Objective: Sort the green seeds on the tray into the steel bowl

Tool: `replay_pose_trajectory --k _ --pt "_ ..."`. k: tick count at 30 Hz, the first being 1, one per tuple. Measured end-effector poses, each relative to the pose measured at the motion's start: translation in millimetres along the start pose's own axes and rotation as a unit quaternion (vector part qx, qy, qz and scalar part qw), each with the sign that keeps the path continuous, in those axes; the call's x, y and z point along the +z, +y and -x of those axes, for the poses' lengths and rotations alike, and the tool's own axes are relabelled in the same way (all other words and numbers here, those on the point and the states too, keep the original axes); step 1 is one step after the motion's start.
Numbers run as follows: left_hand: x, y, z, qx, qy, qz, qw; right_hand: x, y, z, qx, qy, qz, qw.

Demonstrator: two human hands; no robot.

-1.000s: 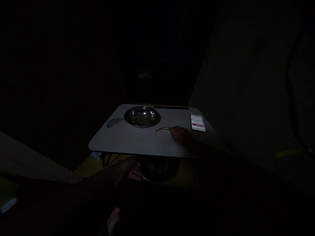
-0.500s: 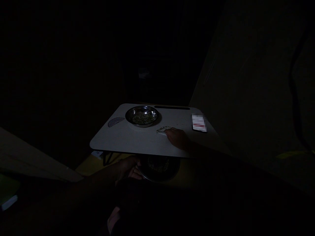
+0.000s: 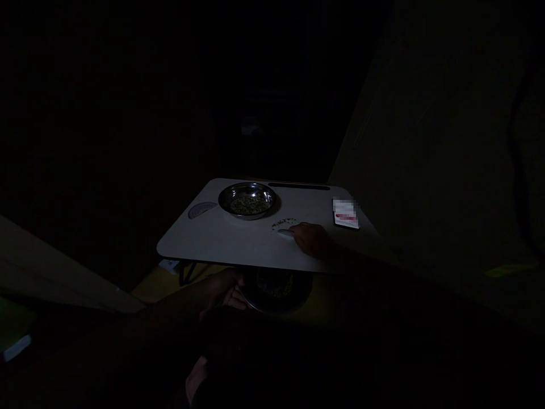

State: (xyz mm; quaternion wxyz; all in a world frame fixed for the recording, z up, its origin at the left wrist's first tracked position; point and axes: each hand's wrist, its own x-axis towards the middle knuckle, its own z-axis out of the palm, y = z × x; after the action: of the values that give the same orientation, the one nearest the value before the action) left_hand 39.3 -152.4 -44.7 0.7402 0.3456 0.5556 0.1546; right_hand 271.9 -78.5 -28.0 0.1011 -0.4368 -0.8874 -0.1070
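Observation:
In the dim head view, my left hand (image 3: 227, 287) grips the rim of a dark round bowl (image 3: 272, 307) held just below the table's near edge. Small pieces like grain or seeds lie inside it. My right hand (image 3: 314, 240) rests on the white table (image 3: 204, 244), closed on a small pale flat piece (image 3: 285, 233) whose kind I cannot make out. Just beyond that piece lies a thin curved line of loose seeds (image 3: 283, 222). A shiny steel bowl (image 3: 247, 192) with similar seeds in it stands farther back on the left.
A phone (image 3: 346, 215) lies at the table's right side. A half-round protractor shape (image 3: 202, 210) shows at the left, and a dark slot (image 3: 298, 186) runs along the far edge. Walls rise on the right; much of the room is black.
My right hand has drawn slightly right and nearer with the pale piece, away from the line of seeds. My left hand and its bowl stay nearly in place. The view has shifted a little.

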Motion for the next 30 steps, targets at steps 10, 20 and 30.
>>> replay_pose_trajectory --k 10,20,30 --pt "-2.9 -3.3 -4.0 -0.009 -0.004 -0.006 1.0 6.4 -0.4 -5.1 -0.002 0.003 0.013 1.0" --pt "-3.8 -3.1 -2.2 -0.005 -0.002 -0.007 1.0 15.3 0.4 -9.3 0.014 0.029 0.011 0.999" --pt "-2.0 -1.4 -2.3 -0.005 -0.005 -0.009 1.0 19.0 2.9 -7.9 0.01 0.017 -0.02 1.0"
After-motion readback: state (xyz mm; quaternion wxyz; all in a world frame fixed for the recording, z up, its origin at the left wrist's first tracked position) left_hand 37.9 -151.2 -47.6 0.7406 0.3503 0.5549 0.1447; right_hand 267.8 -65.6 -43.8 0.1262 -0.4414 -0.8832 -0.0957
